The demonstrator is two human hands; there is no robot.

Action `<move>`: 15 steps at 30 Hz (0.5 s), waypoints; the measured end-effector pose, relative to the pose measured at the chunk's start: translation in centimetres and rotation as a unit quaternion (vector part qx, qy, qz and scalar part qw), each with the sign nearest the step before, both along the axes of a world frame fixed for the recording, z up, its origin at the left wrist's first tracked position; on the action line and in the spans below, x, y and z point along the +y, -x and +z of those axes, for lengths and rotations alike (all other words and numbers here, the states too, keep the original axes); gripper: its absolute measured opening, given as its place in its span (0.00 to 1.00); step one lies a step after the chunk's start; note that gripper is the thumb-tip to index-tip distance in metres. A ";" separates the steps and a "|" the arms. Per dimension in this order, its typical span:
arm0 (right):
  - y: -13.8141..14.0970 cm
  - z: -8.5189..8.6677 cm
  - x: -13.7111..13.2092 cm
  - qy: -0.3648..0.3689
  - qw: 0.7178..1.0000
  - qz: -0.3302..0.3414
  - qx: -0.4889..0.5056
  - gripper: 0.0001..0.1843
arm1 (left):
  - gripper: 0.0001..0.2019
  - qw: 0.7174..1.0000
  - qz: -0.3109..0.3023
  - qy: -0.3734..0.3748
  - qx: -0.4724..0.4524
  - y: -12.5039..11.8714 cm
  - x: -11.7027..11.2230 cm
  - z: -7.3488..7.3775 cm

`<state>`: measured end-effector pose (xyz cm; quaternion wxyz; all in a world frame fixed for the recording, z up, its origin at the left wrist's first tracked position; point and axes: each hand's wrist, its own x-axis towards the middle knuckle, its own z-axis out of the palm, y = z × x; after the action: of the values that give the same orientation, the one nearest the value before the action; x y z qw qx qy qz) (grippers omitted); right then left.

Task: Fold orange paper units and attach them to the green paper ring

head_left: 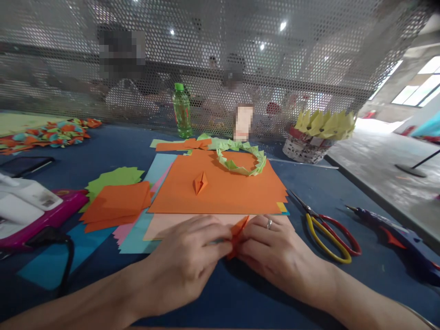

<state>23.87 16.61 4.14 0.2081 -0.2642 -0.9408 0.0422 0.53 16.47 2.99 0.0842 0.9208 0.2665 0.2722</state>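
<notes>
My left hand (187, 263) and my right hand (275, 250) meet at the near edge of the blue table, both pinched on a small folded orange paper piece (238, 231) whose tip sticks up between them. A ring sits on a finger of my right hand. Just beyond lies a large orange sheet (220, 190) on a stack of coloured paper. On it rest a small folded orange unit (200, 182) and a green folded-paper ring (241, 158).
Red-and-yellow scissors (326, 229) and a blue glue gun (395, 233) lie to the right. Left are small orange squares (117, 206), green squares (115, 178) and a pink device (44, 215). A green bottle (181, 112), a basket with yellow pieces (318, 135) and a mesh screen stand behind, people beyond it.
</notes>
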 end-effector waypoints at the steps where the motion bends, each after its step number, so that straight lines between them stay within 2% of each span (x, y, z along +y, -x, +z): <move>1: 0.0 -0.1 0.1 0.013 1.000 -0.002 0.006 0.10 | 0.13 1.000 -0.015 0.010 0.007 0.0 -0.3 0.0; 4: -0.3 -0.1 0.5 0.074 0.997 0.003 0.034 0.06 | 0.17 0.998 -0.036 0.031 0.031 0.3 -0.8 0.1; 8: -0.8 0.0 1.1 0.150 0.988 0.004 0.042 0.03 | 0.20 0.999 -0.043 0.009 0.022 0.6 -0.9 0.1; 15: -1.1 -0.6 1.5 0.173 0.983 0.007 0.069 0.05 | 0.18 0.999 -0.049 -0.012 0.013 0.6 -0.9 0.1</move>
<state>25.00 18.09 3.56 0.2235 -0.2858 -0.9046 0.2237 -0.05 15.60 3.08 0.0828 0.9370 0.2190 0.2593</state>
